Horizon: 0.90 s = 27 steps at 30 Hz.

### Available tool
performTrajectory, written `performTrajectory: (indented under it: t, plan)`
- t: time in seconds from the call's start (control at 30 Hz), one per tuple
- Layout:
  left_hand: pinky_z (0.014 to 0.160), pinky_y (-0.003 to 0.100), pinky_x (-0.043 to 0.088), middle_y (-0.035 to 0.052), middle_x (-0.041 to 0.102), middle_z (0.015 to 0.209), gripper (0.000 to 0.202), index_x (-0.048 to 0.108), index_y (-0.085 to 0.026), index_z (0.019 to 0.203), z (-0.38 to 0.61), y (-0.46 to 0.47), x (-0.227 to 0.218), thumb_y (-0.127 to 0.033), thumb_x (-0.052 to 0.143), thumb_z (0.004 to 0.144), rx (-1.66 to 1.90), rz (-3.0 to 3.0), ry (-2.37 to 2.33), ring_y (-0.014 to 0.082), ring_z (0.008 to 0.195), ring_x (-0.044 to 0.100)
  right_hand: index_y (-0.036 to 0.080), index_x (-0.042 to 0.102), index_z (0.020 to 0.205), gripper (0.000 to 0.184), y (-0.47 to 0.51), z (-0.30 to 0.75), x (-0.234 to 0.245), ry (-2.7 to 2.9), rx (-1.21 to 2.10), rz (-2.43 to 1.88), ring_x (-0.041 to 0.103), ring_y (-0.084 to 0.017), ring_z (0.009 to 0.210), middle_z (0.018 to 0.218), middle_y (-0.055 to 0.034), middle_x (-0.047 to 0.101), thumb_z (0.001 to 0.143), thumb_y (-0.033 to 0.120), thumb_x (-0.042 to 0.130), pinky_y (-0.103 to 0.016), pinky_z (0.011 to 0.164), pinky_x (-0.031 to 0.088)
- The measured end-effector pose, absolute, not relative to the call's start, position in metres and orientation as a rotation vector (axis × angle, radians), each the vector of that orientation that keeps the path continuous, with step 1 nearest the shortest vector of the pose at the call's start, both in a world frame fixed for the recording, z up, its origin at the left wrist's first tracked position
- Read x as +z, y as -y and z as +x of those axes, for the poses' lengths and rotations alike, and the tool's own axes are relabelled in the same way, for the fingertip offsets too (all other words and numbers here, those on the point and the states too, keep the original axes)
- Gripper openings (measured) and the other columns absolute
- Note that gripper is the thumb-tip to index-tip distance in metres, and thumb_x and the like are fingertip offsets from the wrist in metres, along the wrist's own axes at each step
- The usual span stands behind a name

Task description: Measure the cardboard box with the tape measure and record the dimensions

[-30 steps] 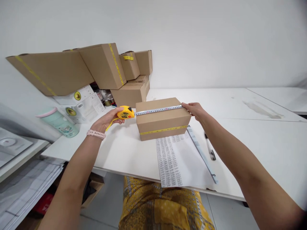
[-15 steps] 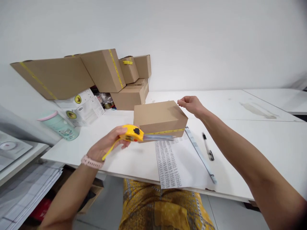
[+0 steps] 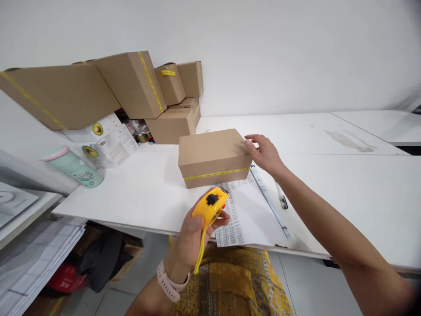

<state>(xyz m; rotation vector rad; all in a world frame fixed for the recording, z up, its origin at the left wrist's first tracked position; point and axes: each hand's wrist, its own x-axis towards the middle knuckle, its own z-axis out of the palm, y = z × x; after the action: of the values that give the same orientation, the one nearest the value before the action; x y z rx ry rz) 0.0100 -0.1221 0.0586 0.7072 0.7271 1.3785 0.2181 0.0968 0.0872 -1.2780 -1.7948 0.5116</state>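
Note:
My left hand (image 3: 194,232) is closed round a yellow tape measure (image 3: 210,204), with a yellow wrist strap hanging from it. No extended blade shows. Just beyond it a brown cardboard box (image 3: 212,151), with a yellow tape strip along its front side, lies on the white table. At the box's right end is my right hand (image 3: 263,151), fingers apart and holding nothing; whether the fingertips touch the box I cannot tell. A printed sheet (image 3: 253,215) and a pale blue ruler (image 3: 268,199) lie in front of the box. My right forearm partly hides a pen (image 3: 283,201).
Several cardboard boxes (image 3: 131,83) are stacked at the back left against the wall. Below them stand white cartons with avocado pictures (image 3: 115,142). A mint tumbler with a pink lid (image 3: 77,166) leans near the table's left edge. Papers (image 3: 42,263) fill a lower shelf.
The tape measure's blade, stretched out before, is now back in its case. My left hand has moved right and nearer to me. My right hand's fingers have spread beside the box.

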Motion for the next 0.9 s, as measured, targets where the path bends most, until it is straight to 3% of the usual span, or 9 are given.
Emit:
performTrajectory:
  t: [0.07,0.13,0.27,0.47,0.67,0.8,0.9]
  plan:
    - [0.099,0.043,0.056,0.0074,0.075,0.107,0.050,0.074,-0.023,0.109,0.019,0.117,0.047,-0.056,0.083,0.072,1.306,0.548,-0.694,0.0263,0.096,0.072,0.026,0.067,0.119,0.031,-0.094,0.221,0.080,1.859,0.550,-1.290,0.053,-0.027,0.128,0.138,-0.0095,0.061,0.100,0.042,0.049,-0.039,0.101,0.045]
    - [0.101,0.041,0.055,0.0061,0.074,0.111,0.048,0.074,-0.024,0.107,0.025,0.113,0.039,-0.056,0.083,0.073,1.300,0.481,-0.679,0.0252,0.099,0.072,0.026,0.068,0.116,0.032,-0.084,0.223,0.080,1.931,0.558,-1.280,0.055,-0.027,0.125,0.137,-0.0093,0.063,0.100,0.043,0.046,-0.040,0.103,0.043]
    - [0.093,0.038,0.057,0.0074,0.073,0.116,0.051,0.074,-0.026,0.113,0.031,0.109,0.040,-0.052,0.086,0.071,1.379,0.640,-0.667,0.0282,0.108,0.070,0.024,0.069,0.089,0.035,-0.042,0.217,0.105,2.022,0.408,-1.275,0.059,-0.027,0.101,0.097,-0.0092,0.070,0.100,0.048,0.045,-0.040,0.089,0.044]
    - [0.098,0.037,0.053,0.0077,0.065,0.136,0.071,0.070,-0.030,0.128,0.032,0.110,0.050,-0.048,0.092,0.063,1.475,0.904,-0.756,0.0314,0.123,0.061,0.022,0.062,0.075,0.054,0.003,0.196,0.136,2.235,1.225,-0.870,0.055,-0.018,0.074,0.078,-0.0033,0.064,0.097,0.067,0.044,-0.033,0.070,0.043]
    - [0.097,0.036,0.052,0.0072,0.067,0.132,0.074,0.068,-0.032,0.131,0.025,0.119,0.044,-0.043,0.093,0.062,1.456,0.914,-0.779,0.0306,0.119,0.063,0.021,0.060,0.070,0.060,-0.002,0.189,0.146,2.189,1.388,-0.882,0.051,-0.017,0.070,0.072,-0.0023,0.059,0.090,0.077,0.047,-0.033,0.070,0.042]
    - [0.095,0.035,0.053,0.0072,0.067,0.128,0.074,0.069,-0.033,0.130,0.020,0.132,0.033,-0.043,0.094,0.061,1.408,0.834,-0.808,0.0287,0.115,0.064,0.020,0.059,0.066,0.052,-0.045,0.195,0.173,2.035,1.234,-0.932,0.051,-0.015,0.073,0.073,-0.0023,0.058,0.089,0.067,0.060,-0.031,0.076,0.043]
    - [0.091,0.035,0.054,0.0075,0.069,0.121,0.075,0.069,-0.036,0.131,0.020,0.145,0.023,-0.040,0.094,0.061,1.302,0.754,-0.812,0.0269,0.106,0.067,0.017,0.060,0.068,0.048,-0.098,0.196,0.190,1.844,1.138,-0.994,0.053,-0.014,0.078,0.079,-0.0045,0.060,0.095,0.058,0.059,-0.032,0.085,0.044]
